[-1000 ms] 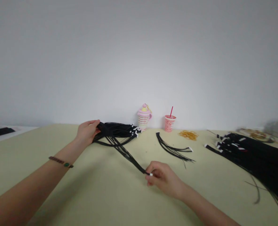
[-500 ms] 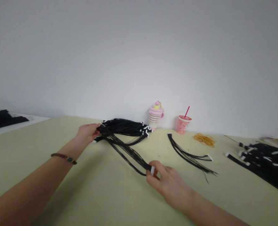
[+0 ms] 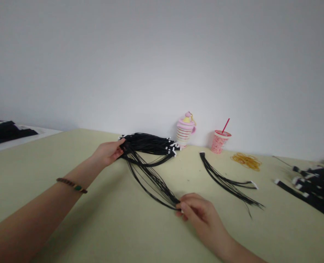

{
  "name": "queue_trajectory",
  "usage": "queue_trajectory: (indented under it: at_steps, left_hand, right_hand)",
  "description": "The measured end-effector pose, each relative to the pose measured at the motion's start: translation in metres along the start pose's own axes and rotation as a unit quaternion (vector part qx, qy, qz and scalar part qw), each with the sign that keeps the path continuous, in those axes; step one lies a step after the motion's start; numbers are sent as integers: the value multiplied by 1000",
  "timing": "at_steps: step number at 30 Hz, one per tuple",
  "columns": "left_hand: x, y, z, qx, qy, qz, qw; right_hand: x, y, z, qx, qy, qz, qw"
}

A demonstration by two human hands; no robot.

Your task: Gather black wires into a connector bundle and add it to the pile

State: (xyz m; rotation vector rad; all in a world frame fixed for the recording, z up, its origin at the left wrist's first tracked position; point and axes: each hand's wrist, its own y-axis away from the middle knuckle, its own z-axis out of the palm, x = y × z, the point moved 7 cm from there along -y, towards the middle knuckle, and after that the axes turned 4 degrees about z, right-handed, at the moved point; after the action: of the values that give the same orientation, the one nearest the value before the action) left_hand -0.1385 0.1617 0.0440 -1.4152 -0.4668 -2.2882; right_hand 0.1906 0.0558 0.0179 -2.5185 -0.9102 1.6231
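Observation:
My left hand [image 3: 108, 152] grips the near end of a thick bundle of black cables with white connector tips [image 3: 151, 144] lying on the pale green table [image 3: 96, 219]. From that same end a thinner group of black cables [image 3: 151, 179] slants down towards me. My right hand [image 3: 199, 212] is closed in a pinch on the tip of this thin group. A brown beaded bracelet sits on my left wrist.
A small separate strand of black cables [image 3: 228, 180] lies right of my hands. A large heap of black cables [image 3: 312, 184] fills the far right. By the wall stand a pink striped cup [image 3: 185, 130], a pink cup with a red straw [image 3: 219, 140] and yellow rubber bands [image 3: 245, 160].
My right hand has drawn the thin cable group slightly nearer and to the right. The camera view has swung left, so the table items appear shifted right. My left hand keeps its grip.

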Motion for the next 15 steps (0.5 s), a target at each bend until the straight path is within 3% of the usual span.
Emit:
queue_trajectory:
  at_steps: [3, 6, 10, 15]
  left_hand:
    - [7, 11, 13, -29, -9, 15, 999]
    - [16, 21, 23, -45, -10, 33, 998]
    - [26, 29, 28, -47, -20, 63, 997]
    - [34, 34, 26, -16, -75, 113, 991]
  right_hand:
    - [29, -3, 1, 26, -163, 159, 973]
    - [42, -1, -2, 58, -246, 242, 937]
    - [46, 4, 2, 38, -286, 291, 912]
    - [36, 5, 18, -41, -307, 284, 907]
